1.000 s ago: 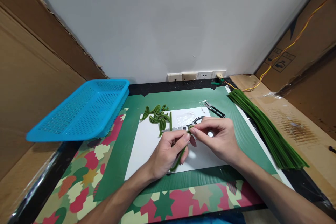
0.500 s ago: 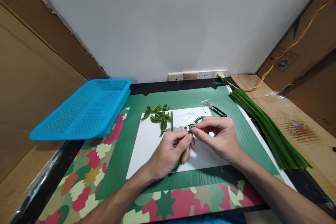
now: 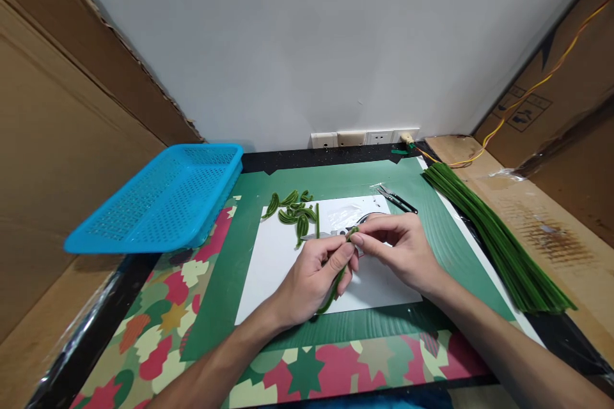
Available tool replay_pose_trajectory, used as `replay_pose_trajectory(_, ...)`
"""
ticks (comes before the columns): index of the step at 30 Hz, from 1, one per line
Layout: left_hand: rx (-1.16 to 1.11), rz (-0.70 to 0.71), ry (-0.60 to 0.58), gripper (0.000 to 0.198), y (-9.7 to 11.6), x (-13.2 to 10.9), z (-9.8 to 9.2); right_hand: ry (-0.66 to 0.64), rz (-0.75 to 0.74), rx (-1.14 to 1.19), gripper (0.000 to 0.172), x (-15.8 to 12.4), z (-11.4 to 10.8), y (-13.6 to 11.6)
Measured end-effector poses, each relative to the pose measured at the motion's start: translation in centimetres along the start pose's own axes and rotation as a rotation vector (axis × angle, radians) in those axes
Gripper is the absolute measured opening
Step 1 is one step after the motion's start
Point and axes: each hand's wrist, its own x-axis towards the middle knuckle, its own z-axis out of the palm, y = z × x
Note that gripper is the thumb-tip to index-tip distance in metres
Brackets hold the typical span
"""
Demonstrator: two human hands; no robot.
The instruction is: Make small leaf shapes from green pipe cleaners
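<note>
Between my two hands is a green pipe cleaner [image 3: 336, 287], its lower end curving down below my left fingers. My left hand [image 3: 322, 273] pinches it between thumb and fingers. My right hand [image 3: 400, 248] is closed on its upper end with thumb and forefinger, partly covering the bend. Behind the fingers lie scissors [image 3: 314, 236] on a white sheet [image 3: 268, 268], their handles mostly hidden. Several leaf shapes [image 3: 302, 227] of bent green pipe cleaner rest on the sheet's upper left, beside a short straight piece [image 3: 317, 220].
A blue perforated basket [image 3: 144, 246] stands at the left. Small black thread snips [image 3: 400, 200] lie behind my right hand. A bundle of long green pipe cleaners [image 3: 494, 243] is at the right. Cardboard walls flank the green mat [image 3: 225, 307], and a yellow-orange cable [image 3: 522, 92] runs to a wall socket.
The whole view has shifted slightly, moving the table things a little to the right. Both hands keep their grip on the pipe cleaner, with small finger movements at its upper end.
</note>
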Motion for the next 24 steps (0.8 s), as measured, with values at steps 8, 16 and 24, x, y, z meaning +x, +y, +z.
replay_pose_trajectory(8, -0.035, -0.030, -0.008, 0.044, -0.1, 0.1, 0.1, -0.026, -0.062, -0.019, 0.027, 0.1, 0.1, -0.5)
replay_pose_trajectory(16, 0.002, -0.056, -0.025, 0.045, -0.1, -0.1, -0.1, -0.030, -0.053, -0.019, 0.030, 0.1, 0.3, -0.7)
replay_pose_trajectory(24, 0.011, -0.095, -0.061, 0.040, -0.1, -0.1, 0.0, 0.108, -0.005, 0.093, 0.021, -0.4, 1.0, 0.7)
